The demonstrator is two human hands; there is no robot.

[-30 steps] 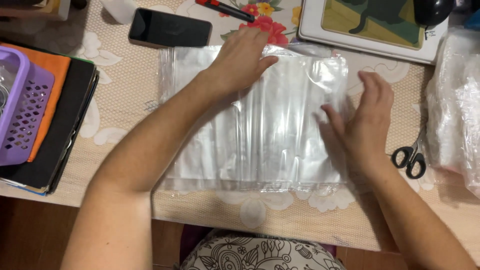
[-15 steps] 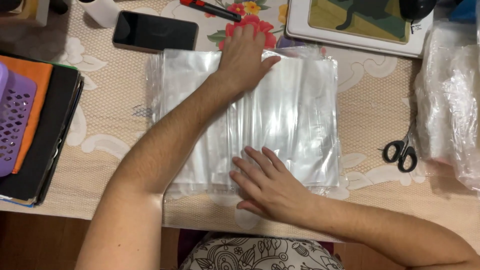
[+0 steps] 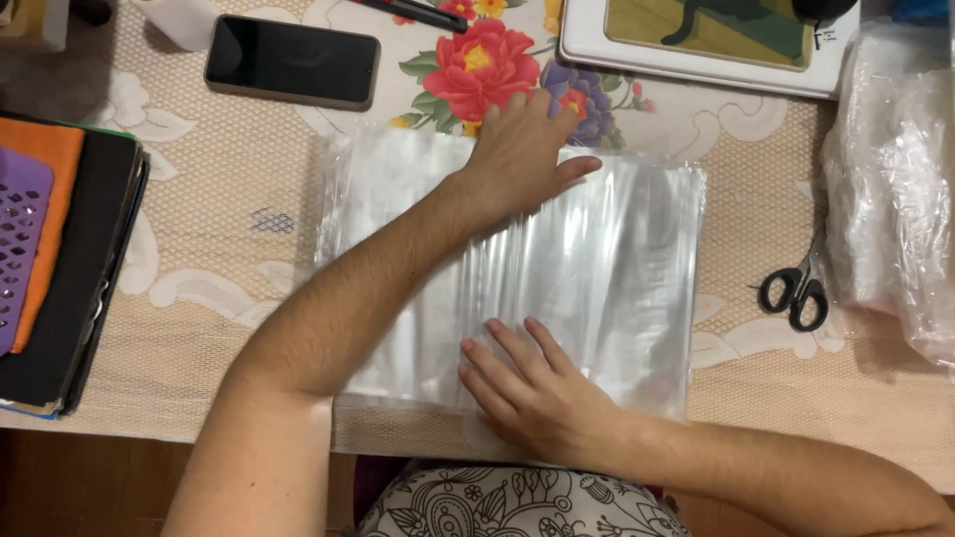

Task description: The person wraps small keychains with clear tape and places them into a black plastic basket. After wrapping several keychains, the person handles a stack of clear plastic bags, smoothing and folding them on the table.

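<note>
Fingers (image 3: 502, 350) of right hand (image 3: 542, 398) spread flat on near edge of clear plastic sheet stack (image 3: 617, 268) | left hand (image 3: 517, 149) flat, fingers together, on far edge | stack lies mid-surface (image 3: 199, 249) | black-handled scissors (image 3: 796, 288) to its right

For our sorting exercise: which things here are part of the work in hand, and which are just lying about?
In use:
left hand, flat on the clear plastic sheets
right hand, flat on their near edge

Lying about:
phone
scissors
heap of plastic bags
purple basket
framed picture
</note>
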